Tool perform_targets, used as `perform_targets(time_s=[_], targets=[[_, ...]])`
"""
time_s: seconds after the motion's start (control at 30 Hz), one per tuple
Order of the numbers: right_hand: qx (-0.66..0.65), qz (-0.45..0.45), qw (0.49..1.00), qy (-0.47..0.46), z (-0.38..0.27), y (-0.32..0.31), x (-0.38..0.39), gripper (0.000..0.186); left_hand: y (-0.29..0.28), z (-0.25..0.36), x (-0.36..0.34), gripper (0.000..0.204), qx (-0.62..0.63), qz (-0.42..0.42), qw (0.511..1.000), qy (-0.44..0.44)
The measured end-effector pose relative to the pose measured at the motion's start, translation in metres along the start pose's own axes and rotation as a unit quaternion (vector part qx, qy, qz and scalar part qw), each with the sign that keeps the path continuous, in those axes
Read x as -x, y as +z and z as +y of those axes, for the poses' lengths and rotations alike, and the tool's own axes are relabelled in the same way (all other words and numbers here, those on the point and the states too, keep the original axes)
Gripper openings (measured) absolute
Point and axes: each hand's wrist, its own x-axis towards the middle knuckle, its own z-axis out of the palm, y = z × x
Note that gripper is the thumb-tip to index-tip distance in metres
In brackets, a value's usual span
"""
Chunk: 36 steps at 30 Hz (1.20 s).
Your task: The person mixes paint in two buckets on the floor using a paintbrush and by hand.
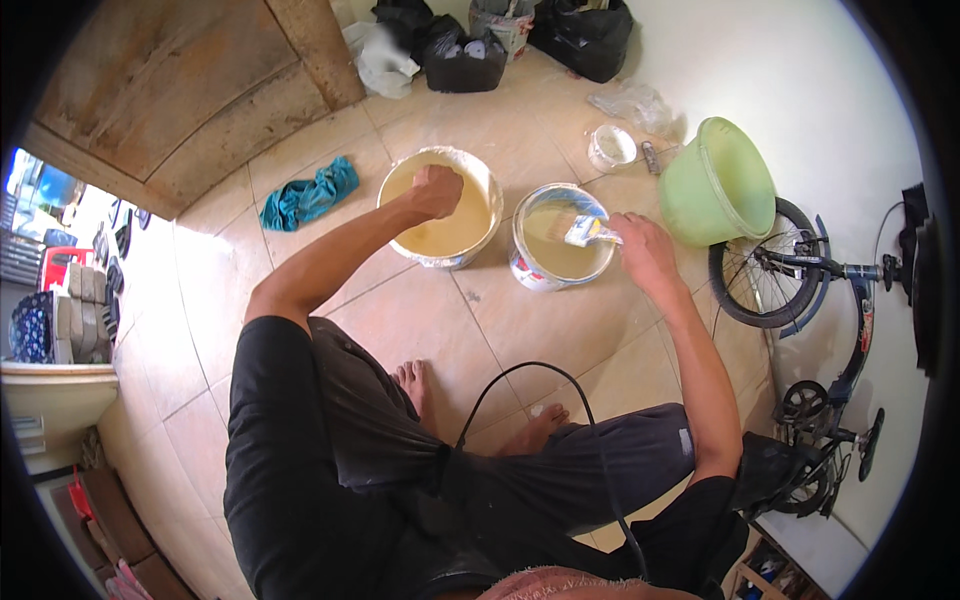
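Squatting person: left hand (436,190) clenched inside large paint bucket (486,188), stirring; right hand (640,248) grasping paintbrush (590,231) over smaller paint bucket (528,268) for loading.

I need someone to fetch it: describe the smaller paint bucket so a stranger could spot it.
Find the green basin tipped beside the bicycle. Left of it, on the tiled floor, stands the smaller bucket. Unlike the wider bucket, it has a brush in it.
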Motion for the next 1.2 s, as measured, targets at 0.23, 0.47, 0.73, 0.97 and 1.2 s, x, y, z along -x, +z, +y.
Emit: perform_targets(time_s=[0.23,0.47,0.73,0.97,1.2], targets=[[0.003,0.020,0.999,-0.027,-0.007,0.002,-0.004,0.024,0.051,-0.041,-0.007,0.016,-0.006,0.350,0.937,-0.005],[-0.008,0.007,1.000,-0.008,-0.002,0.000,0.006,0.031,0.030,-0.018,-0.006,0.019,-0.018,0.017,0.998,-0.058],[-0.010,0.040,0.999,-0.018,0.005,0.010,0.000,0.019,0.011,-0.027,-0.028,0.023,0.082,0.150,0.983,-0.064],[-0.013,0.041,0.999,-0.013,0.006,0.010,0.003,0.017,0.031,-0.037,-0.011,0.015,-0.041,0.113,0.992,-0.040],[-0.003,0.038,0.999,-0.027,0.006,0.010,0.004,0.013,0.017,-0.015,-0.017,0.021,0.013,-0.001,1.000,0.024]])
